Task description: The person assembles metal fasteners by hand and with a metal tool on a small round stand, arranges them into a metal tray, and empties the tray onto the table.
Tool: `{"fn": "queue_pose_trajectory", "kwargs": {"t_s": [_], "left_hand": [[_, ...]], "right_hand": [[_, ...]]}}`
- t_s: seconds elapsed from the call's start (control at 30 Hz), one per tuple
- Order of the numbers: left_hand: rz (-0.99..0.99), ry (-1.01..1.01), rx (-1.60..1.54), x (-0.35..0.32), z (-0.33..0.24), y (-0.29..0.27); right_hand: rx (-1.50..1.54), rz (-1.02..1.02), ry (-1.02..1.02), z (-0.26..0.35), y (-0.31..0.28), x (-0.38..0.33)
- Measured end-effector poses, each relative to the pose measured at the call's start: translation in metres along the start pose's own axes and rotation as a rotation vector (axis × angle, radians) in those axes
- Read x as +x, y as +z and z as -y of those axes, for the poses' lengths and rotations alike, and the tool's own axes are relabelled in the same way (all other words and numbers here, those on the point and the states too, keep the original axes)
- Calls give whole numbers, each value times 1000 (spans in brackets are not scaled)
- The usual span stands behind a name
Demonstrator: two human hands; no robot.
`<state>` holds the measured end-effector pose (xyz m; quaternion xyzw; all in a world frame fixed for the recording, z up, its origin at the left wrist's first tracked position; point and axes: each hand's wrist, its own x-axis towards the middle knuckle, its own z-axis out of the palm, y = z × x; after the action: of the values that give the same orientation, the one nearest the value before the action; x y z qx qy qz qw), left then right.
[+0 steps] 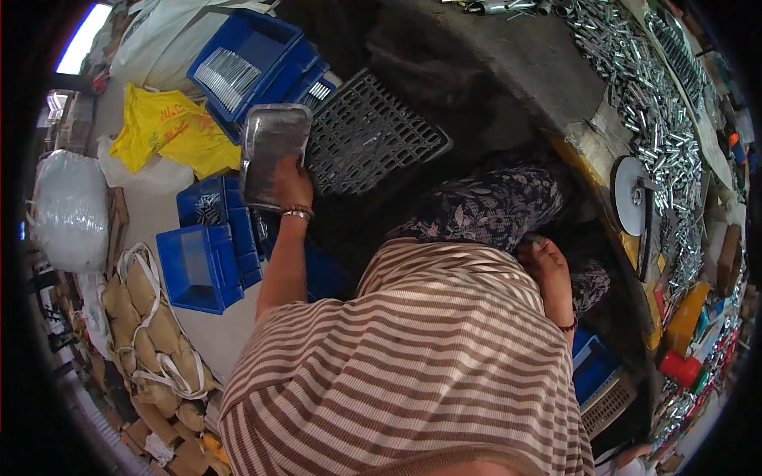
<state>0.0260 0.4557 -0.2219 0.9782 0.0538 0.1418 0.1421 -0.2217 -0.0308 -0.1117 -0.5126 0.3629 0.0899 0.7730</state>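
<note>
My left hand (pixel 294 186) grips the near right part of a shallow, shiny metal tray (pixel 275 123) with rounded corners. No parts show inside the tray. It is held up beside a blue bin (pixel 266 36) with a row of slim silvery pieces in it. Down by my right thigh, my right hand (pixel 549 270) is closed, fingers curled in. Whatever its fingertips hold is too small to make out. Left of my left forearm are blue bins, an upper one (pixel 186 202) with small metal parts and a lower one (pixel 190 270).
A black plastic grate (pixel 377 139) lies beyond the tray. On the right, a workbench (pixel 508 51) bears a heap of metal tubes (pixel 659 127) and a grey disc (pixel 629 194). A yellow bag (pixel 171 127), a wrapped white bundle (pixel 71 210) and tan sacks (pixel 147 317) lie left.
</note>
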Motion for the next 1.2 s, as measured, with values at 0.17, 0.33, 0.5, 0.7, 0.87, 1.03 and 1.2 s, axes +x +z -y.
{"fn": "queue_pose_trajectory", "kwargs": {"t_s": [0.17,0.33,0.5,0.7,0.87,1.03,1.2], "left_hand": [[111,-70,4,-17,-7,7],[140,-57,-30,-24,-23,8],[117,262,-248,-40,-42,49],[409,322,-235,-55,-124,80],[527,335,-189,-62,-129,106],[600,344,-186,-75,-122,110],[536,295,-337,-85,-101,108]], "right_hand": [[16,-52,-14,-1,4,-1],[42,-31,-30,-3,-2,1],[49,-27,-16,0,2,2],[71,-50,-5,4,5,-2],[91,-49,-18,-4,-2,-3],[75,-58,-19,-7,-5,-2],[100,-61,-40,-11,-5,-1]]}}
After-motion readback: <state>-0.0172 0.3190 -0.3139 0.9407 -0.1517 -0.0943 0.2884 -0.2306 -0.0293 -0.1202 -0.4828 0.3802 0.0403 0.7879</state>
